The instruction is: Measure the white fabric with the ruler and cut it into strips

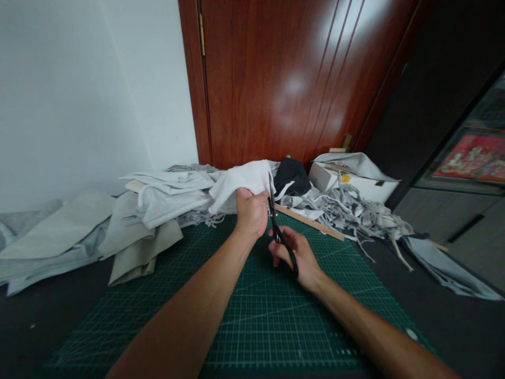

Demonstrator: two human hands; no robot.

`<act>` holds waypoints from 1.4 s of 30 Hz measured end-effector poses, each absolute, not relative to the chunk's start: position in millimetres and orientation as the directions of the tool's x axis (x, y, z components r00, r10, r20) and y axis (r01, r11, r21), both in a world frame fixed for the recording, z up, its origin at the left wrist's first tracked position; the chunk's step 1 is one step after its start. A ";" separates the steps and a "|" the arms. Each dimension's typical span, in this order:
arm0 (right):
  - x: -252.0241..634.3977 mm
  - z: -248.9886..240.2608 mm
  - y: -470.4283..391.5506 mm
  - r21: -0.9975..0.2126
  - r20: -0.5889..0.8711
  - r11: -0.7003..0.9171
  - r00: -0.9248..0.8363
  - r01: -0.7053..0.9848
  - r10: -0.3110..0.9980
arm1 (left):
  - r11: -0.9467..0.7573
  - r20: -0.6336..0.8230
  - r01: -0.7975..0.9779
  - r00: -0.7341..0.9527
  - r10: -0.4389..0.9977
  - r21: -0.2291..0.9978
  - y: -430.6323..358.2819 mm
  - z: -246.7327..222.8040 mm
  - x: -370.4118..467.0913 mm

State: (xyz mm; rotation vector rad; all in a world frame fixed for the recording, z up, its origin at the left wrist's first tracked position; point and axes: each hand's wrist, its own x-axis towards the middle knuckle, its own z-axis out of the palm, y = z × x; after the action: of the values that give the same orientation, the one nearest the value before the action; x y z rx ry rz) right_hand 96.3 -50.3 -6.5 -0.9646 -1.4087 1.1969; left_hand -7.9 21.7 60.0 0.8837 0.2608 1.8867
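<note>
Over at the bench's [47, 316] left edge, flat sheets of grey fabric [59, 231] lie spread out, with folded beige pieces [138, 252] beside them lapping onto the green cutting mat's [252, 321] far left corner. Behind those, a heap of pale grey cloth [169, 197] piles up along the far edge. Now the middle: the left hand [249, 213] is clenched tight round a bunch of white fabric [240, 184], lifting it just above the far side of the mat. Right beside it, the right hand [295, 258] has its fingers through the handles of black scissors [278, 229], blades pointing up and touching the white fabric's edge; how far the blades are apart, I can't tell. Just past them a wooden ruler [310, 222] lies slanted on the mat's far right corner. Further right, a dark cloth [291, 176], a tangle of grey strips [355, 213] and a white box [355, 181] crowd the far right corner.
</note>
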 end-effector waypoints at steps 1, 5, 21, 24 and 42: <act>96.2 -6.6 -50.1 -0.981 0.195 0.193 -0.175 -0.032 0.965 | -0.486 0.462 -0.691 -0.243 0.853 0.535 22.0 59.9 -7.7; 96.1 -6.5 -49.6 -0.978 0.209 0.208 -0.175 -0.025 0.962 | -0.495 0.438 -0.661 -0.269 0.858 0.564 22.7 56.5 -4.9; 98.5 -12.1 -49.8 -0.978 0.207 0.209 -0.139 0.000 0.968 | -0.532 0.465 -0.587 -0.279 0.840 0.610 24.2 48.3 0.6; 98.9 -14.1 -49.4 -0.978 0.208 0.211 -0.134 0.007 0.969 | -0.535 0.476 -0.591 -0.271 0.837 0.604 23.7 47.3 1.0; 100.8 -16.8 -52.8 -0.968 0.247 0.251 -0.133 0.010 0.960 | -0.515 0.447 -0.583 -0.271 0.852 0.628 24.9 42.8 2.8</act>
State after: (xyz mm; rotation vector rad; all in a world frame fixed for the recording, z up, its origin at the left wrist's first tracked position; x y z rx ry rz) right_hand 100.8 -52.8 -16.8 -0.9739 -1.4326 1.0992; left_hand 2.8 24.9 42.8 0.9586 0.4248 1.9149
